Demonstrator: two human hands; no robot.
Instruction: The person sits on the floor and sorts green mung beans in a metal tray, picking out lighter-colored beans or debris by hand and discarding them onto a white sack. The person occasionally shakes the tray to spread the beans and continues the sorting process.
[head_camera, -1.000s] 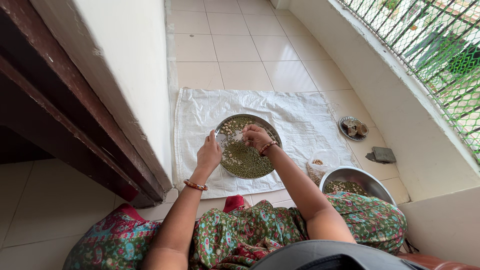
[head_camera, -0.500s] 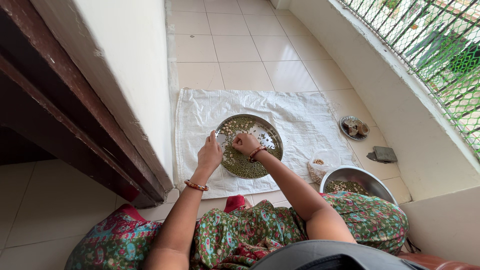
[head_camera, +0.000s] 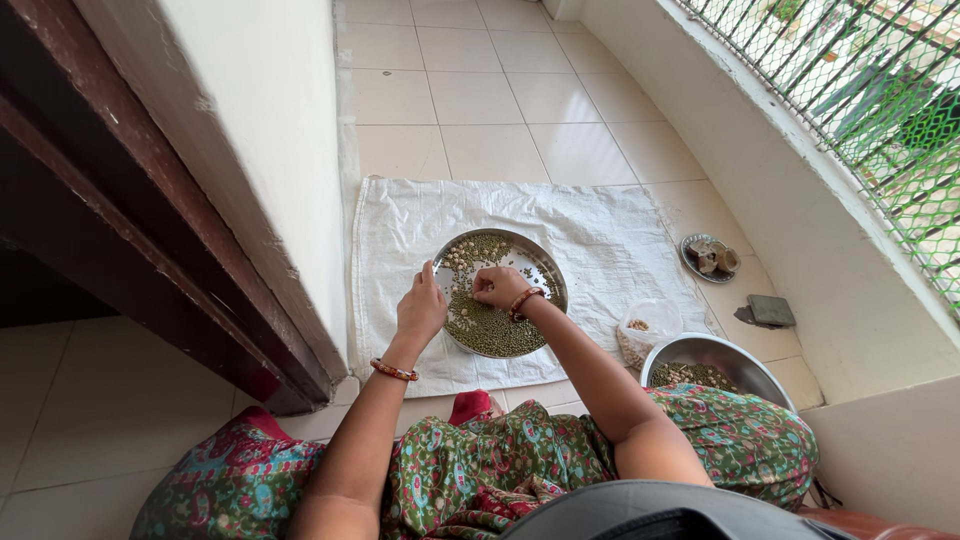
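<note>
Head view: left hand (head_camera: 421, 310) grips the steel plate's (head_camera: 545, 275) left rim; right hand (head_camera: 497, 286), fingers pinched, rests on the beans (head_camera: 490, 328) at centre, nearer them.

We count two hands over one round steel plate (head_camera: 545, 272) of green grains — the left hand (head_camera: 421, 310) at its rim, the right hand (head_camera: 498, 287) in the grains. We see two bangles, one on each wrist. One white woven sack (head_camera: 620, 235) lies spread on the floor. Beside it we find one steel bowl (head_camera: 712, 352), one small clear bag (head_camera: 642, 335), one small dish (head_camera: 709, 257) and one flat grey block (head_camera: 771, 311) — four things in all
</note>
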